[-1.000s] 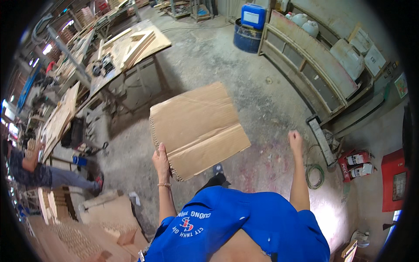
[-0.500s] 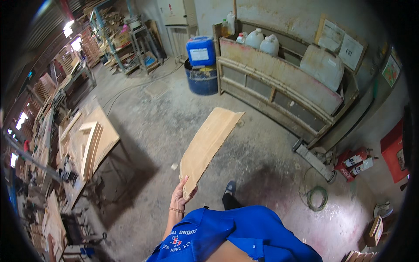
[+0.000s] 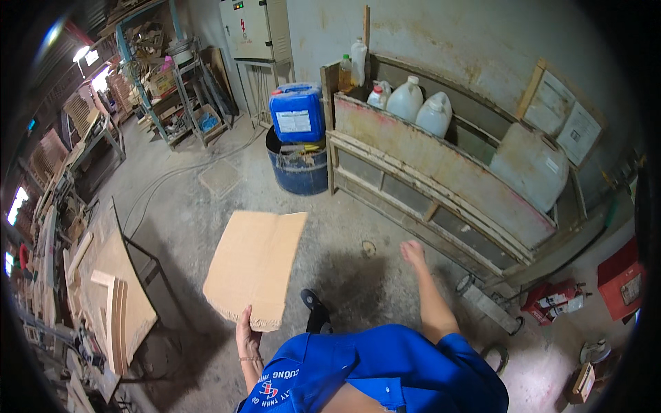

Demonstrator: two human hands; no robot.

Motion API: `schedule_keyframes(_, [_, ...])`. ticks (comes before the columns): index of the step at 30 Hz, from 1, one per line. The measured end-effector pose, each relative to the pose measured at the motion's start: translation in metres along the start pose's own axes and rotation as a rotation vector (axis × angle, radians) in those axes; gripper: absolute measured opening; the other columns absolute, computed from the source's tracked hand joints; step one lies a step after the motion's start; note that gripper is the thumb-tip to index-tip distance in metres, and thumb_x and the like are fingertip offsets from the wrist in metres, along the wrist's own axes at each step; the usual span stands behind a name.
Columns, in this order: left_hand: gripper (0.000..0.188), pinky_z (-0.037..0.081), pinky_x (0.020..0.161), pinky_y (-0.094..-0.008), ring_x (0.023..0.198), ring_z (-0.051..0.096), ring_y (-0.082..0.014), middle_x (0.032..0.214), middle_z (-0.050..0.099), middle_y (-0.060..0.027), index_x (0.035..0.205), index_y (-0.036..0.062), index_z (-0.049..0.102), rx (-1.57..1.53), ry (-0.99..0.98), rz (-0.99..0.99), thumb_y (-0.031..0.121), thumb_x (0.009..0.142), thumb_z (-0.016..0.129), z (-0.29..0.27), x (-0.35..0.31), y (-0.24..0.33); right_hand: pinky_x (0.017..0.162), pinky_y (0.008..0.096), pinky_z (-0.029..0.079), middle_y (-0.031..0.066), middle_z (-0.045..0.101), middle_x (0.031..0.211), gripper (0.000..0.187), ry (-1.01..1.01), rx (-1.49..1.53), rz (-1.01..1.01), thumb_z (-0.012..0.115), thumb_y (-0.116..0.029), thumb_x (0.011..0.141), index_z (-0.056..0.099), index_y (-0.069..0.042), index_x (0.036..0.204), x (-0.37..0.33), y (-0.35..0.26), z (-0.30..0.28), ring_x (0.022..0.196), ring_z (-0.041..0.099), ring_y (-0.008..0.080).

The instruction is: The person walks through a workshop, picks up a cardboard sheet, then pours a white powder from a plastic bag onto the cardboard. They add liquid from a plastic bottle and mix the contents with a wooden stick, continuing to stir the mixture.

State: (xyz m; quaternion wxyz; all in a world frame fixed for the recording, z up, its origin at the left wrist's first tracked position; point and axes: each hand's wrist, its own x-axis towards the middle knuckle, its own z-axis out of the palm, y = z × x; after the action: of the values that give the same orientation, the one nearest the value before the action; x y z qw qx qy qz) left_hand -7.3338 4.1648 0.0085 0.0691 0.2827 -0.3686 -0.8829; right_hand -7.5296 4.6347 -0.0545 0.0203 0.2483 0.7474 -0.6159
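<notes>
My left hand (image 3: 248, 332) grips a flat tan piece of cardboard (image 3: 255, 265) by its near edge, thumb on top and fingers beneath. The sheet has a faint fold line and a ragged near edge, and it is held out over the concrete floor. Out in front to the right, my right hand (image 3: 413, 252) is in a loose fist with nothing visible in it. It is apart from the cardboard, and the nearest thing is the long worn trough (image 3: 441, 148) beyond it.
A blue jerrycan (image 3: 296, 113) sits on a dark blue drum (image 3: 299, 168) ahead. White jugs (image 3: 405, 98) stand in the trough. At left, curved wood pieces (image 3: 116, 323) lie on a board-topped table (image 3: 141, 303). Fire extinguishers (image 3: 554, 303) are at right; a cable (image 3: 148, 186) crosses the floor.
My right arm has swung into view. The cardboard has moved left and now shows more of its broad face. The drum and trough appear closer, and my foot has shifted left in view.
</notes>
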Motion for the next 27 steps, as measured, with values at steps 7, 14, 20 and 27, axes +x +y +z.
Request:
schedule_keyframes(7, [0.057, 0.048, 0.090, -0.0419, 0.107, 0.057, -0.0256, 0.120, 0.056, -0.0103, 0.128, 0.0044, 0.044, -0.083, -0.007, 0.124, 0.023, 0.081, 0.068, 0.061, 0.160, 0.048, 0.053, 0.0227, 0.045, -0.0001, 0.061, 0.072, 0.017, -0.156, 0.000, -0.120, 0.062, -0.024, 0.083, 0.061, -0.007, 0.082, 0.147, -0.132, 0.127, 0.061, 0.055, 0.0076])
schedule_keyframes(14, [0.054, 0.048, 0.089, -0.0396, 0.108, 0.056, -0.0211, 0.121, 0.056, -0.0092, 0.129, 0.0045, 0.044, -0.013, 0.029, 0.221, 0.024, 0.083, 0.066, 0.152, 0.308, 0.122, 0.050, 0.0198, 0.040, -0.0025, 0.058, 0.070, 0.013, -0.087, 0.160, -0.342, 0.057, -0.020, 0.087, 0.062, -0.007, 0.084, 0.299, -0.256, 0.169, 0.058, 0.050, 0.0046])
schedule_keyframes(20, [0.042, 0.051, 0.074, -0.0375, 0.091, 0.062, -0.0200, 0.107, 0.062, -0.0050, 0.118, 0.0085, 0.052, -0.106, 0.183, 0.197, 0.027, 0.083, 0.066, 0.231, 0.404, 0.107, 0.072, 0.0291, 0.047, 0.0091, 0.065, 0.084, 0.025, 0.214, 0.056, -0.790, 0.064, -0.021, 0.082, 0.063, -0.001, 0.098, 0.492, -0.383, 0.155, 0.079, 0.061, 0.0156])
schedule_keyframes(27, [0.029, 0.047, 0.057, -0.0324, 0.056, 0.056, -0.0171, 0.059, 0.059, 0.0006, 0.067, 0.0144, 0.059, -0.400, 0.536, 0.211, 0.040, 0.080, 0.062, 0.217, 0.435, 0.113, 0.093, 0.0398, 0.041, 0.0215, 0.055, 0.119, 0.084, 0.396, -0.191, -0.761, 0.077, -0.043, 0.065, 0.043, 0.001, 0.128, 0.668, -0.481, 0.217, 0.110, 0.053, 0.0326])
